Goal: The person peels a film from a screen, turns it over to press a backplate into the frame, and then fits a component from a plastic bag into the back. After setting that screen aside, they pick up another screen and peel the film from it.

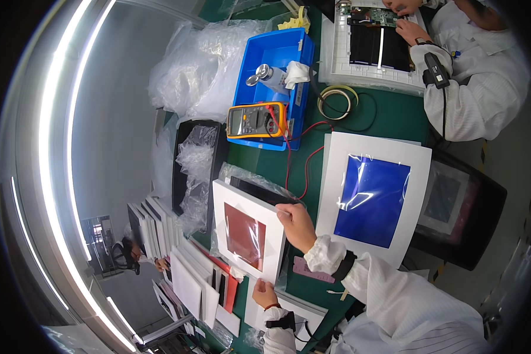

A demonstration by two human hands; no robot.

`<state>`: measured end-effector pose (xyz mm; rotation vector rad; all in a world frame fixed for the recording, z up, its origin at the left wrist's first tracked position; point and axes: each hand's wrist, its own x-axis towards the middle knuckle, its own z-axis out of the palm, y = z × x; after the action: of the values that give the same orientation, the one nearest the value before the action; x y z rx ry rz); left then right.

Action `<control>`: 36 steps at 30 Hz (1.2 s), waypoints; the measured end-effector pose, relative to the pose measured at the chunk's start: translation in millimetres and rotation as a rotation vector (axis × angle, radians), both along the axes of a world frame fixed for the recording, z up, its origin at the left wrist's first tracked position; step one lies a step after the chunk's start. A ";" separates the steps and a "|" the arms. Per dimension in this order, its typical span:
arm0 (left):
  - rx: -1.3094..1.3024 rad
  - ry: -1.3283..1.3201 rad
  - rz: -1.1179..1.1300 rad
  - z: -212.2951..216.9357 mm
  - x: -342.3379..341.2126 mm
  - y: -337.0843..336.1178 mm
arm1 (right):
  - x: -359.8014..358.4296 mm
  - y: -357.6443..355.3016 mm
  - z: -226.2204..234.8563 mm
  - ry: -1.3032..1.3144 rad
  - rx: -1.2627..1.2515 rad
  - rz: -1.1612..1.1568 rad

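Observation:
A white rectangular frame (pixel 269 215) with a reddish-brown, glossy film-covered middle (pixel 245 236) stands tilted in front of me. My right hand (pixel 298 225) is closed on its upper right corner, thumb and fingers pinching the edge. At the lower edge, my left hand (pixel 265 294) pinches the frame near the corner. Behind the frame lies a dark flat panel (pixel 256 192) in clear plastic wrap, partly hidden. To the right rests a larger white frame (pixel 371 144) with a shiny blue film-covered middle (pixel 374 200).
A blue bin (pixel 304 53) holds a dispenser bottle (pixel 271 76); a yellow multimeter (pixel 256 121) with red leads sits on it. Tape rolls (pixel 336 103) lie alongside. White panels (pixel 189 283) stand at lower left. A co-worker's hands (pixel 410 29) work on a circuit board at upper right.

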<state>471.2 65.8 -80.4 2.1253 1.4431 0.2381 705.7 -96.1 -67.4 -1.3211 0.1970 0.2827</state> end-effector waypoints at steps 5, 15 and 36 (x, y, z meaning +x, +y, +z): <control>-0.038 -0.029 -0.059 -11.9 -1.3 -13.3 | -4.8 -7.0 -0.7 -0.007 -0.021 -0.056; -0.550 -0.411 0.557 2.2 6.3 13.0 | 12.8 -22.0 -16.5 -0.074 -0.187 0.108; -0.822 -0.753 0.040 100.3 6.9 -8.5 | -70.3 18.6 52.5 -1.380 -0.633 0.896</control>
<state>478.1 57.2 19.9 1.1473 0.8937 0.3380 635.4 -77.5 -14.9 -1.8787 -1.6080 -0.0172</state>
